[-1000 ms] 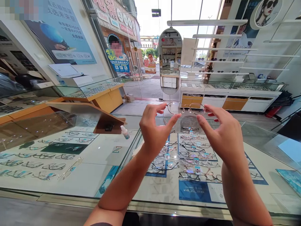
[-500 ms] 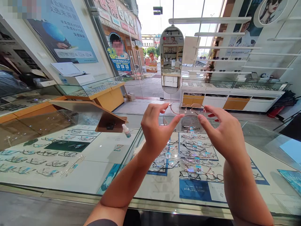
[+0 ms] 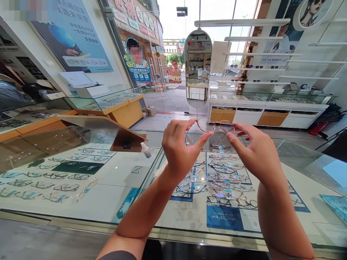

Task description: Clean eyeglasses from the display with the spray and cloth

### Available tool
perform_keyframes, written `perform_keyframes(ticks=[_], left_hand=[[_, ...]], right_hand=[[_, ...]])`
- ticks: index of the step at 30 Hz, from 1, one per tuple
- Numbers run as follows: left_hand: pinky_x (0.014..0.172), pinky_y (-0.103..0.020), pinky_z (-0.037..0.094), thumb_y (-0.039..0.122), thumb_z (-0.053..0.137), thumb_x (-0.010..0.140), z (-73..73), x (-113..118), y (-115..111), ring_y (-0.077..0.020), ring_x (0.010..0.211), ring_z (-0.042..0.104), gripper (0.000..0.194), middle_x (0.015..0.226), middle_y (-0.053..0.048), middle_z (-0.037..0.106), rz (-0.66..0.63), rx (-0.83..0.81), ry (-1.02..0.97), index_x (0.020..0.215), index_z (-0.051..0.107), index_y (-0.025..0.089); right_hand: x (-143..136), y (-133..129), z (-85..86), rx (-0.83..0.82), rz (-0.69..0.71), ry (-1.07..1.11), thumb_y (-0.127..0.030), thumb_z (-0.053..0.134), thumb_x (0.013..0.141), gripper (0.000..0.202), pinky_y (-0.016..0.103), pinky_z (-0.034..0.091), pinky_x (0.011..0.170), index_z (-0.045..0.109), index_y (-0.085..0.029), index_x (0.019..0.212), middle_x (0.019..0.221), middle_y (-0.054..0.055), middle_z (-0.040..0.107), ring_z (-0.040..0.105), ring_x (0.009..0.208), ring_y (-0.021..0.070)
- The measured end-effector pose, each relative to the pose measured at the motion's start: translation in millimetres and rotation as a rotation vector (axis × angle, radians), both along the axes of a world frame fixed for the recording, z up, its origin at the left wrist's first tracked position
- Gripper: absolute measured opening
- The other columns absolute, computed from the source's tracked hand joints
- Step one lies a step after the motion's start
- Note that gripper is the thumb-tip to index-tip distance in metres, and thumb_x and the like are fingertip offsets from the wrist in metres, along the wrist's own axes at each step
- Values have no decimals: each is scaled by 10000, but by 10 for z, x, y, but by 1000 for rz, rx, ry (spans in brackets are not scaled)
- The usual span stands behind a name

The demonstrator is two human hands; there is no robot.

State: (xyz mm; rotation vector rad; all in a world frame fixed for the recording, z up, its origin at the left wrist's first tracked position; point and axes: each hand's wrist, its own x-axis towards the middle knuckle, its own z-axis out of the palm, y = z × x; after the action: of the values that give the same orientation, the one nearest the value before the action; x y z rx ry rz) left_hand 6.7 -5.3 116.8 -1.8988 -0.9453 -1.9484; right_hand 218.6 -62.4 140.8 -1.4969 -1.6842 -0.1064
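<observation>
A thin-rimmed pair of eyeglasses (image 3: 205,131) is held up in the air above the glass counter (image 3: 173,224). My left hand (image 3: 183,146) grips its left end between thumb and fingers. At the other end, my right hand (image 3: 253,151) pinches the frame near the rim with thumb and forefinger. One temple hangs down behind the rims, between my hands. Below them, under the glass, lie rows of eyeglass frames (image 3: 222,168) and a blue and white card (image 3: 225,217).
A small white bottle (image 3: 145,150) stands left of my left forearm, near a tilted brown-backed panel (image 3: 127,139). More frames (image 3: 45,185) lie in the left showcase. An oval mirror (image 3: 198,68) and white display cabinets (image 3: 271,113) are farther back.
My right hand has shifted slightly left with its end of the eyeglasses, and the frame has turned a little. My left hand is nearly still.
</observation>
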Motion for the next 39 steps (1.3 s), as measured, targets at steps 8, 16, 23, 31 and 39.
perform_keyframes(ticks=[8,16,23,31,39], left_hand=[[895,-431,577,494,973,785,2,-2,-2,-236,928,688,469,1021,-49,751,-18,-42,-9,1137,757,273],[848,-408,588,486,944,826,-8,-11,75,-202,860,678,436,986,-31,740,-72,-103,-46,1139,744,259],[838,-396,605,440,937,838,-17,-54,203,-235,1023,770,408,1093,-52,794,-210,-244,-107,1165,754,276],[847,-414,615,465,937,837,-3,-79,243,-239,999,793,403,1101,-59,812,-261,-311,-141,1152,768,278],[889,-427,635,409,947,828,-33,-119,321,-263,1096,803,426,1231,-62,809,-334,-335,-196,1194,755,307]], right_hand=[[10,27,-11,-24,28,-13,-575,591,1036,522,506,581,896,761,-184,1336,1286,140,799,764,1067,322],[20,6,6,74,7,46,-582,647,1014,532,517,588,913,749,-177,1345,1266,158,796,762,1040,318],[-4,-11,3,173,36,67,-514,643,1027,481,519,601,939,729,-195,1377,1273,154,784,758,1046,307],[-7,-29,9,195,56,53,-466,658,1032,465,505,596,941,714,-216,1420,1294,129,772,752,1056,291],[-23,-66,12,179,80,24,-494,630,1051,565,506,586,951,605,-290,1577,1392,121,728,717,1160,307]])
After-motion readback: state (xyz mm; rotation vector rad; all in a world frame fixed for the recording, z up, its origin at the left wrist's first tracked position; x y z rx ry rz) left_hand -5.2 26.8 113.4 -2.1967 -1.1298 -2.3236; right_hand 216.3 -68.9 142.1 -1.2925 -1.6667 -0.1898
